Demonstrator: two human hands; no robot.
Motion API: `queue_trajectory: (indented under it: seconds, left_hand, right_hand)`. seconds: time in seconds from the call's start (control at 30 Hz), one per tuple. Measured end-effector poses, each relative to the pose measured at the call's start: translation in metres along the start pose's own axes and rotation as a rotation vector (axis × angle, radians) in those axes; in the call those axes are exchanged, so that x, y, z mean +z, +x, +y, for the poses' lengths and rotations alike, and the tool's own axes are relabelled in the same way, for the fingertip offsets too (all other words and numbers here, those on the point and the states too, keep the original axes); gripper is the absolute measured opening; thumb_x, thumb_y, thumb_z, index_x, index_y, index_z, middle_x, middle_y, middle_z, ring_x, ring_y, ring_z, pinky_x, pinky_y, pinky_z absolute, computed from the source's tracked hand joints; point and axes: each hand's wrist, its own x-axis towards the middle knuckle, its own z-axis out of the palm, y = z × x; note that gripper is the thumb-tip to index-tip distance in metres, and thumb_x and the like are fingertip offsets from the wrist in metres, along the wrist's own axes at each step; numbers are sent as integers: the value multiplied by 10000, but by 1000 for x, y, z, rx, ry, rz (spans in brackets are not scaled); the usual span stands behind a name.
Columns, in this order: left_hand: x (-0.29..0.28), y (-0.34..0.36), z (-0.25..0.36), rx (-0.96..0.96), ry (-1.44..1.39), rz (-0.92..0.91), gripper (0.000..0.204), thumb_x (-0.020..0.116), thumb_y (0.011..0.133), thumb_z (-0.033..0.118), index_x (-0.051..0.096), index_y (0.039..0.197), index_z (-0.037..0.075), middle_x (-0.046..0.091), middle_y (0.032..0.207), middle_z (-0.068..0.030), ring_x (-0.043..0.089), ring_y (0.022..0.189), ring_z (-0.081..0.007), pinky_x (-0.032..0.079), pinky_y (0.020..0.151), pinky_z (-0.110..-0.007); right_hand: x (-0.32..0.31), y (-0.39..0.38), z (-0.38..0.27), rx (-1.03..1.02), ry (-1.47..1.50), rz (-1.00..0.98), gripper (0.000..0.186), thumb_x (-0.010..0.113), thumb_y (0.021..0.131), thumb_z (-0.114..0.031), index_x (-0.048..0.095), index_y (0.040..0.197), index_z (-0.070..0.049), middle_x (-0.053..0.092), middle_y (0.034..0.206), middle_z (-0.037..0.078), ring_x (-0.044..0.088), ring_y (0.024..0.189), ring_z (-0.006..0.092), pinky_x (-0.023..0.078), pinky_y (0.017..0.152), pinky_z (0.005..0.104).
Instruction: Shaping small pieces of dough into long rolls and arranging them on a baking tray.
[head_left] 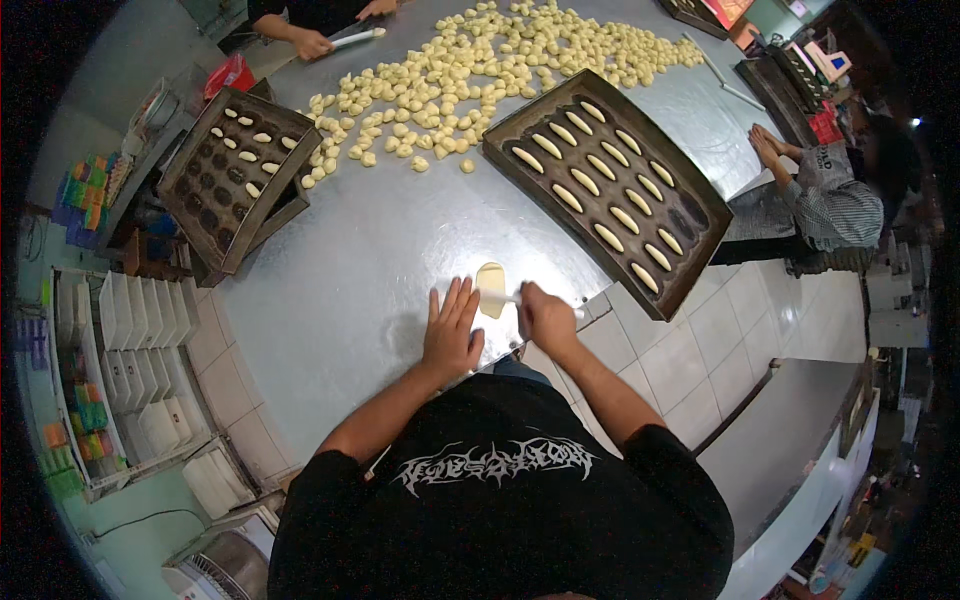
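Note:
A flattened oval of pale dough [490, 276] lies on the metal table [340, 235] near its front edge. Across the dough rests a thin white rolling pin [499, 296], slightly blurred. My right hand [547, 320] is closed round the pin's right part, and a short end sticks out beyond the fist. My left hand [452, 328] lies palm down to the left of the dough, fingers stretched out. Its fingertips are close to the pin's left end; whether they touch it I cannot tell.
Many dough balls [440, 85] spread over the table's far side. A dark tray [600, 165] with rows of dough strips overhangs the right edge. Another tray [215, 180], partly filled, sits at the left. Co-workers' hands are at the far left [312, 43] and right [770, 150].

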Motion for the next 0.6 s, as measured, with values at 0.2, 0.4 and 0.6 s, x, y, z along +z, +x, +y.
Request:
queue_trajectory:
  seconds: [0.2,0.4,0.6]
  left_hand:
    - [26,72,-19,-40,16,-65,629,507,910,184,309,1453,-63,250,1553,-237,188,1469,-348,120,1184,-524]
    - [16,-5,2,106,71,-260,623,492,936,221,308,1476,-31,240,1569,-202,184,1476,-304,140,1182,-513]
    - [27,-16,-22,135,-356,130,388,511,870,-4,557,1255,-21,542,1328,-207,458,1305,-368,295,1123,-505]
  right_hand:
    - [22,55,7,-392,-28,254,508,546,870,-130,465,1333,61,465,1402,258,432,1324,399,336,1110,486]
    - [39,-29,-2,-329,130,217,420,565,842,-56,493,1241,55,513,1297,255,449,1283,437,319,1097,561]
    - [24,59,-42,-166,224,228,474,588,858,-171,500,1247,85,511,1276,297,447,1268,447,324,1105,516]
